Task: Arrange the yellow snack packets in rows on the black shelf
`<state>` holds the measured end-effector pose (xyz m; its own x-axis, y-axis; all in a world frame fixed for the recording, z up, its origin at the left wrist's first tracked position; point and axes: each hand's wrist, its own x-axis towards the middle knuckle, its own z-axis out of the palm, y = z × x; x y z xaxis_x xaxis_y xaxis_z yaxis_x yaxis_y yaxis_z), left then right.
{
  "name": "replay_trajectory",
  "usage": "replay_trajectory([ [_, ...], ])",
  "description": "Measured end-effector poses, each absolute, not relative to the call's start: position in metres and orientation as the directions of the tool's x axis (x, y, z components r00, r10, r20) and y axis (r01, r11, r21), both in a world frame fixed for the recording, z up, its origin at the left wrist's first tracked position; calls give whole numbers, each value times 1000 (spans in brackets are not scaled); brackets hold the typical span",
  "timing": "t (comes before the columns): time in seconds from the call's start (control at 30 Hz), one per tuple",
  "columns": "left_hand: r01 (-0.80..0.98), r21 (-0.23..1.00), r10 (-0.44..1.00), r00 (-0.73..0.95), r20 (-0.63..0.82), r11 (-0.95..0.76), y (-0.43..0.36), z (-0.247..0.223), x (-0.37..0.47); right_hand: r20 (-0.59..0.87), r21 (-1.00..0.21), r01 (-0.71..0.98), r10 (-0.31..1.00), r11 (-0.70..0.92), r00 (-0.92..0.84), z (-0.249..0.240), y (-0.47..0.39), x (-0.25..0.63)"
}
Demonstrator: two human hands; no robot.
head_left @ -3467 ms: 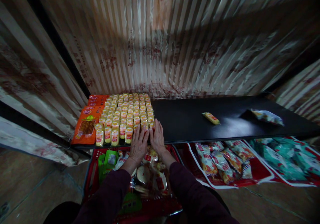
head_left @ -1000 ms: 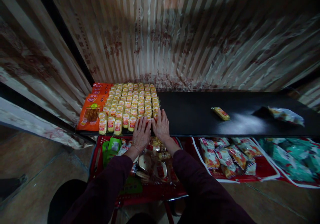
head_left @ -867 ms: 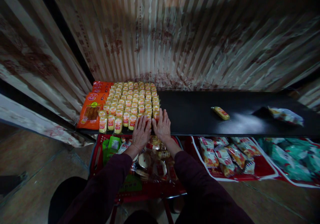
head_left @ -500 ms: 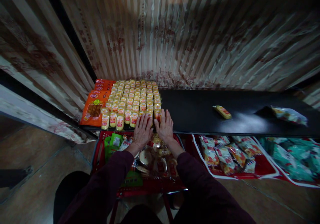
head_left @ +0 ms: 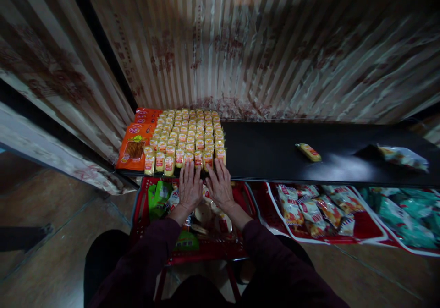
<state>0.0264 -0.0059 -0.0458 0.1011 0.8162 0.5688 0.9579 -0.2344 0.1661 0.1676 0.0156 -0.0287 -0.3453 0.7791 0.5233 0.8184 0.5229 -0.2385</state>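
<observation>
A dense block of small yellow wrapped snack cakes (head_left: 180,136) stands in rows at the left end of the black shelf (head_left: 256,150). My left hand (head_left: 190,186) lies with fingers stretched out, its tips at the front row of the cakes. Beside it, my right hand (head_left: 220,184) also has its fingers extended, the tips at the front right corner of the block. Neither hand holds anything that I can see. Orange snack packets (head_left: 132,150) lie against the left side of the cakes.
Below the hands is a red basket (head_left: 137,207) of mixed packaged snacks. Further right are a basket of white-and-red snack bags (head_left: 311,214) and some teal bags (head_left: 402,221). One yellow wrapped cake (head_left: 308,152) and a clear-wrapped packet (head_left: 404,157) lie on the shelf.
Both hands have shifted left and down a little relative to the cakes; the right hand has moved from the block's right side to its front edge. The view has moved slightly.
</observation>
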Motion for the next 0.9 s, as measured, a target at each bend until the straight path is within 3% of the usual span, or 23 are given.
replay_trajectory([
  [0.3, 949, 208, 832, 87, 548, -237, -18, -59, 12, 460, -262, 828, 819, 496, -345, -34, 8, 138],
  [0.9, 953, 169, 823, 119, 555, -252, -3, -67, 11, 432, -276, 839, 840, 468, -327, -38, 17, 133],
])
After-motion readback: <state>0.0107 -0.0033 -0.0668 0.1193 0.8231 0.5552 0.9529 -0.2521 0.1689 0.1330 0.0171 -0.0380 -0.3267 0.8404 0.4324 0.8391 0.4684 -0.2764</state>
